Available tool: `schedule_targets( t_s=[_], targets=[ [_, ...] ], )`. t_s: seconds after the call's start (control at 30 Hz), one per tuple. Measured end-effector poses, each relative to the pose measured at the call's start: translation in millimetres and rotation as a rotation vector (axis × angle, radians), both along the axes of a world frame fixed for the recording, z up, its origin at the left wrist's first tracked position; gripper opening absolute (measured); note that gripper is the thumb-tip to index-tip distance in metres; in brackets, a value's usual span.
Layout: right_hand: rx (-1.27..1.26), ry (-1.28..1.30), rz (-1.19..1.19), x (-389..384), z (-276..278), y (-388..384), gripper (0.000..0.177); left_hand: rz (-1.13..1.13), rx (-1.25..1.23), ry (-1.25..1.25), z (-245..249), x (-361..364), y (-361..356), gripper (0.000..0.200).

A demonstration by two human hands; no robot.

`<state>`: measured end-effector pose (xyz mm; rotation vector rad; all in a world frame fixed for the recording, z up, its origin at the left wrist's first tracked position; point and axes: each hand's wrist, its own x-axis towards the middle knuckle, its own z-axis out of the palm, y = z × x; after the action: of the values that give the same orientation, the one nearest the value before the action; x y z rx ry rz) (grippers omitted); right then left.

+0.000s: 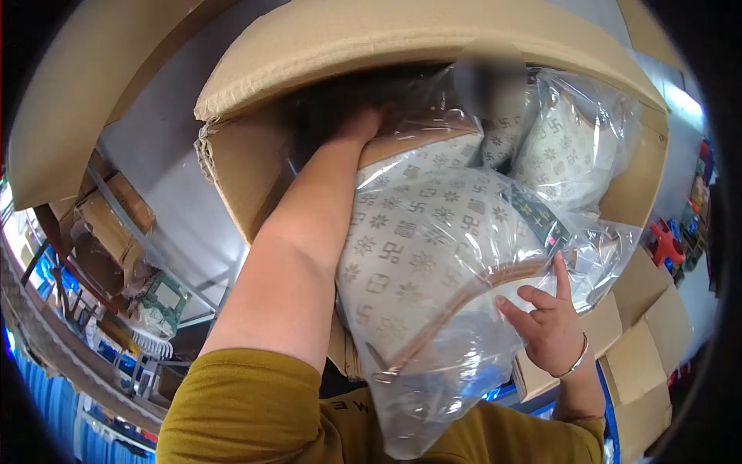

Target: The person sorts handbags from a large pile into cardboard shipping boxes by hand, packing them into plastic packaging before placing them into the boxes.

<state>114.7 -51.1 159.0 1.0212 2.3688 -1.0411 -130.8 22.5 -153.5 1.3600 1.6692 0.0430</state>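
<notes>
A white handbag with a grey-brown print and brown trim lies in a clear plastic sleeve across the front of an open cardboard box. My right hand, wearing a bracelet, rests against the plastic at the bag's right edge with fingers apart. Near its fingertips is a dark patterned strap under the plastic. My left arm reaches deep into the box, beside another wrapped printed bag. In the shadow my left hand shows only partly, its fingers hidden. One more wrapped bag stands at the right inside the box.
Open cardboard cartons stand at the lower right, with a red object beyond them. On the left are a metal-framed shelf with mixed goods and a brown carton. A large cardboard flap fills the upper left.
</notes>
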Motion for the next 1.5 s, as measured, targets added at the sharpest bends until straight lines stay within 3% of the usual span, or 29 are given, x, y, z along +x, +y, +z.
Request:
schedule_targets(
  t_s=[0.07, 0.27, 0.37, 0.43, 0.5, 0.57, 0.63, 0.7, 0.8, 0.97, 1.03, 1.13, 1.2, 1.23, 1.27, 1.37, 1.4, 1.5],
  targets=[
    [-0.015, -0.022, -0.006, 0, 10, 1, 0.044, -0.084, 0.157, 0.121, -14, -5, 3, 0.043],
    [0.033, -0.063, -0.065, 30, 35, -24, 0.047, -0.115, 0.096, 0.097, -32, -9, 14, 0.045],
    [0.166, -0.080, -0.136, 78, 35, -103, 0.046, -0.042, 0.068, -0.021, -28, -8, 17, 0.045],
    [0.154, -0.097, -0.141, 103, 31, -154, 0.030, 0.015, 0.094, -0.043, -18, -8, 18, 0.048],
    [0.066, -0.286, -0.108, 120, 19, -196, 0.023, 0.051, 0.099, -0.065, -21, -12, 23, 0.049],
    [0.081, -0.349, 0.037, 133, -12, -222, 0.020, 0.087, 0.215, -0.095, -25, -11, 26, 0.052],
    [0.022, -0.387, 0.050, 138, -28, -240, 0.019, 0.016, 0.172, -0.059, -11, -7, 31, 0.053],
    [-0.025, -0.410, 0.062, 133, -35, -238, 0.017, -0.118, 0.107, 0.045, 8, -8, 42, 0.055],
    [-0.033, -0.176, -0.218, 112, -12, -201, 0.020, -0.096, 0.040, 0.059, 13, -10, 40, 0.055],
    [0.090, -0.122, -0.381, 58, 55, -70, 0.029, -0.211, -0.017, 0.009, 8, -13, 40, 0.058],
    [0.152, -0.118, -0.279, 29, 68, -16, 0.035, -0.204, -0.010, 0.011, 41, -13, 45, 0.057],
    [0.418, -0.028, -0.122, -8, 35, 48, 0.030, -0.180, -0.003, 0.024, 78, -25, 49, 0.055],
    [0.644, 0.060, -0.127, -34, -13, 96, 0.025, 0.175, -0.119, -0.677, 65, -52, 38, 0.042],
    [0.781, 0.104, -0.148, -45, -31, 110, 0.023, 0.352, -0.183, -1.027, 85, -54, 36, 0.038],
    [0.774, 0.101, -0.164, -53, -35, 104, 0.023, 0.342, -0.196, -1.021, 109, -73, 20, 0.038],
    [0.401, 0.055, -0.831, -62, -38, 80, 0.024, 0.363, -0.287, -0.745, 242, -63, 18, 0.047],
    [0.405, 0.052, -0.832, -52, -54, 67, 0.024, 0.360, -0.286, -0.749, 256, -72, 11, 0.047],
    [0.426, -0.091, -0.744, -27, -100, 24, 0.023, 0.061, 0.349, -0.711, 281, -111, -12, 0.062]
  ],
)
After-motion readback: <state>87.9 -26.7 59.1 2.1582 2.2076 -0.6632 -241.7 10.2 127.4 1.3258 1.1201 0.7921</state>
